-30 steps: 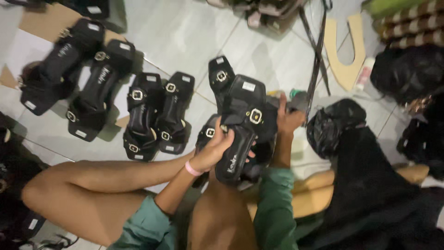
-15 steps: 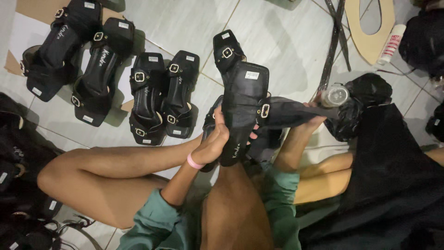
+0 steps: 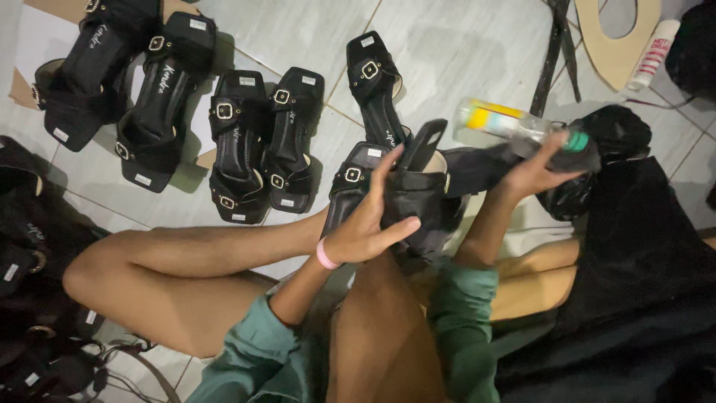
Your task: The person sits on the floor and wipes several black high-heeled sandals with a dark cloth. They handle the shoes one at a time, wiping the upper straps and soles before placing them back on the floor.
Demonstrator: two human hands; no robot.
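Left hand (image 3: 367, 227) cups a black sandal (image 3: 406, 195) over the lap, fingers (image 3: 384, 170) spread wide along its side, thumb out toward the right. Pink band on that wrist. Right hand (image 3: 533, 170) lifted beside it, fingers loosely curled around a clear bottle (image 3: 514, 123) with a yellow label and green cap; grip looks light, more fingertips than palm.

Sandal sits between the knees, above the floor (image 3: 298, 30), not resting on it. Long axis runs roughly near-to-far from the person, tilted a little right. A strap or heel part sticks up and away at the far end; gold buckle on the left side. Which end is the toe I cannot tell, the hand and dark leather hide too much.

Risks, as a judgement:
- Bottle lies nearly level, cap end to the right, over a black bag (image 3: 619, 134). Loose hold could let it roll out of the fingers.
- If the cap is not tight, liquid could get onto the sandal or cloth below.
- Sandal is held by one open hand only; a shift of the knee could tip it to the floor.

Other sandals (image 3: 257, 142) lie in pairs on the floor toward the far left corner, well apart from the hands.
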